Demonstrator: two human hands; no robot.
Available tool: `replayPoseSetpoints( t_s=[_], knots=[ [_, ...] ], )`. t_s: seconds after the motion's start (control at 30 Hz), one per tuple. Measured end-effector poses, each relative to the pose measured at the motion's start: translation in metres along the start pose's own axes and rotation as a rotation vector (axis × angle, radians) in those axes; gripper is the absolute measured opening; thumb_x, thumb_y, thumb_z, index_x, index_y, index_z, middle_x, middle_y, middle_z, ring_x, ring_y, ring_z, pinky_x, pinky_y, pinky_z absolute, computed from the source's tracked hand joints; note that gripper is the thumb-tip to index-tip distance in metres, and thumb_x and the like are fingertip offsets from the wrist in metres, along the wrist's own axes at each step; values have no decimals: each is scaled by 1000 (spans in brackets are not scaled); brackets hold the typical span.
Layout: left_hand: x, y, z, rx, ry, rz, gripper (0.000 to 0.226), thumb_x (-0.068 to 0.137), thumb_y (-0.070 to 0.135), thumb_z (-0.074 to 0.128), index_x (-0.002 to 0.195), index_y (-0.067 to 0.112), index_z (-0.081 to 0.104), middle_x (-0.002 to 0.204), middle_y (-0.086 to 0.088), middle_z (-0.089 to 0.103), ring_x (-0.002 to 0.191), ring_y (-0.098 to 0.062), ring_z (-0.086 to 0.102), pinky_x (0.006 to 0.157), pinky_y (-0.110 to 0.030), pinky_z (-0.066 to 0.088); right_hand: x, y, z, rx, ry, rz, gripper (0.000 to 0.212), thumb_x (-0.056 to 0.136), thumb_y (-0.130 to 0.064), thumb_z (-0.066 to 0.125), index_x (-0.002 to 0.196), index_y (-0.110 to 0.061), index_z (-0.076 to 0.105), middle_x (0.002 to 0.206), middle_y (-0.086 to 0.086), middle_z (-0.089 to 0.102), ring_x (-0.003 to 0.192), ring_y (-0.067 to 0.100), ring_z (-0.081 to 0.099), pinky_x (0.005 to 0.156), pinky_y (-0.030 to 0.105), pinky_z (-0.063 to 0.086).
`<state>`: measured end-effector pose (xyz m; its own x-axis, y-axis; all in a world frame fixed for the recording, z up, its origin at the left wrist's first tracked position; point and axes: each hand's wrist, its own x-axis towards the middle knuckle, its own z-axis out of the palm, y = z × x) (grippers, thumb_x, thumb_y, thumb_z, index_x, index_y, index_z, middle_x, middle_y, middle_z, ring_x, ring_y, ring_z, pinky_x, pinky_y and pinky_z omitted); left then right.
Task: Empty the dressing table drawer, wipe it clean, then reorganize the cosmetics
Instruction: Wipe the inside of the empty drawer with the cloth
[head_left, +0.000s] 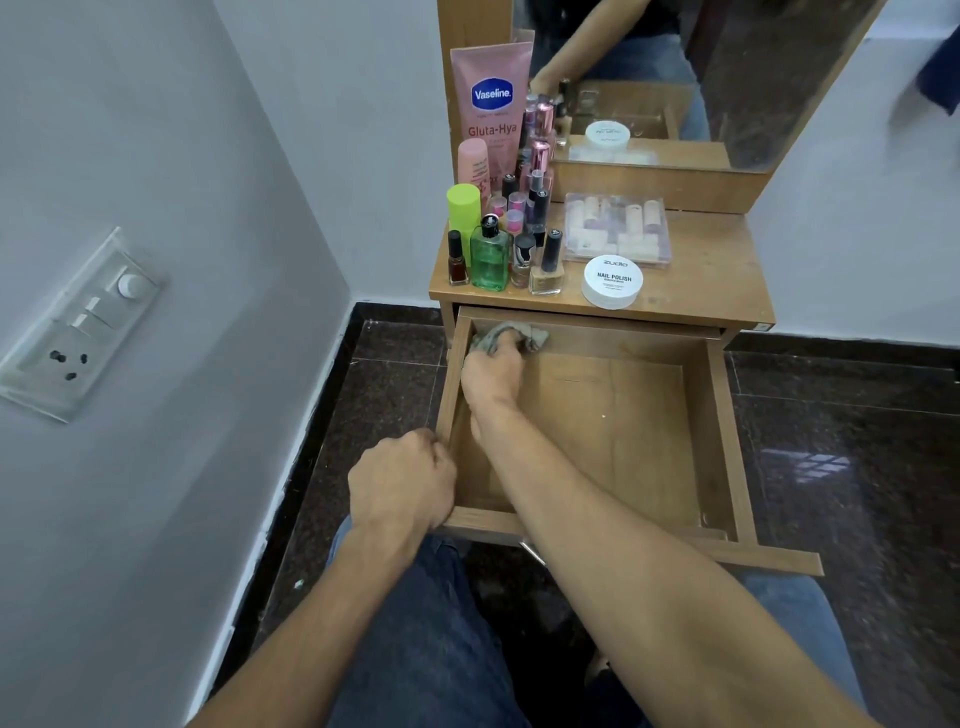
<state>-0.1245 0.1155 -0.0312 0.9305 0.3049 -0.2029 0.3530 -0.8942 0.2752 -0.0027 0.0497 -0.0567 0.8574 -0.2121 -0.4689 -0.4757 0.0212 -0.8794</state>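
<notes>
The wooden drawer (722, 415) of the dressing table is pulled out, with nothing in it but a cloth and my hand. My right hand (491, 371) grips a grey cloth (511, 335) and presses it into the drawer's far left corner. My left hand (402, 480) curls its fingers over the drawer's front left corner. On the tabletop (711, 280) stand the cosmetics: a pink Vaseline tube (491, 104), a green bottle (488, 257), several nail polish bottles (548, 262), a white nail polish remover tub (613, 280) and a clear plastic box (615, 228).
A mirror (675, 67) rises behind the tabletop. The grey wall at left carries a switch and socket panel (78, 327). Dark polished floor (841, 467) surrounds the table. My knees in blue jeans (431, 639) sit just before the drawer front.
</notes>
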Motion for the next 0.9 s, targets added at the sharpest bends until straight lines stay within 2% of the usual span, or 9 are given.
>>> replayPoseSetpoints(
  t_s=[0.07, 0.2, 0.3, 0.37, 0.43, 0.5, 0.63, 0.8, 0.9],
  knots=[
    [0, 0, 0, -3, 6, 1, 35, 98, 31, 36, 98, 22, 70, 97, -9, 74, 89, -34, 69, 80, -40, 54, -2, 4, -5, -133, -45, -41, 52, 94, -5, 47, 144, -22, 50, 135, 5, 52, 111, 23, 55, 95, 31, 45],
    [0, 0, 1, -6, -3, -2, 34, 98, 31, 36, 95, 21, 69, 96, -9, 74, 87, -34, 68, 79, -41, 55, -6, 5, -26, -519, -232, -215, 67, 90, -4, 53, 152, -31, 45, 146, 8, 45, 129, 28, 48, 114, 42, 40],
    [0, 0, 0, -11, -7, -9, 34, 97, 32, 36, 96, 22, 69, 97, -9, 74, 89, -34, 67, 79, -41, 53, -7, -7, -60, -708, -501, -231, 45, 89, -5, 56, 126, -27, 70, 122, 5, 69, 113, 25, 65, 104, 45, 51],
    [0, 0, -1, -9, -5, -9, 35, 98, 32, 36, 95, 22, 69, 96, -9, 73, 89, -33, 67, 79, -40, 53, -11, -11, -91, -852, -680, -193, 45, 90, -1, 58, 124, -27, 72, 113, -1, 74, 98, 16, 72, 96, 37, 57],
    [0, 1, -1, -17, -2, -14, 35, 98, 31, 36, 96, 22, 70, 96, -8, 73, 88, -33, 68, 80, -40, 53, -15, -9, -118, -1045, -611, -301, 61, 86, -1, 63, 136, -34, 65, 121, -5, 70, 102, 14, 67, 98, 30, 52],
    [0, 0, 0, -25, 0, -17, 36, 98, 30, 36, 98, 21, 71, 96, -8, 74, 87, -33, 68, 80, -40, 54, -11, -5, -143, -1208, -377, -513, 58, 84, -10, 64, 135, -38, 64, 124, 1, 65, 114, 25, 59, 101, 35, 48],
    [0, -1, 2, -37, 9, -17, 37, 98, 30, 36, 98, 22, 71, 94, -8, 74, 86, -33, 68, 80, -41, 55, 9, -5, -177, -1499, -106, -705, 51, 88, -22, 66, 139, -25, 63, 131, 14, 56, 115, 35, 48, 94, 44, 44],
    [0, -2, 3, -37, 14, -7, 37, 99, 30, 37, 100, 21, 72, 94, -7, 73, 86, -32, 68, 78, -39, 52, 26, 9, -176, -1598, -236, -525, 44, 97, -34, 50, 137, -20, 62, 147, 18, 42, 129, 39, 41, 110, 48, 40],
    [1, -2, 2, -43, 22, -5, 37, 100, 30, 37, 101, 20, 73, 92, -6, 73, 84, -31, 68, 78, -39, 53, 27, 8, -175, -1611, -290, -550, 42, 106, -38, 41, 132, -19, 68, 147, 18, 44, 130, 38, 43, 114, 43, 32]
  ],
)
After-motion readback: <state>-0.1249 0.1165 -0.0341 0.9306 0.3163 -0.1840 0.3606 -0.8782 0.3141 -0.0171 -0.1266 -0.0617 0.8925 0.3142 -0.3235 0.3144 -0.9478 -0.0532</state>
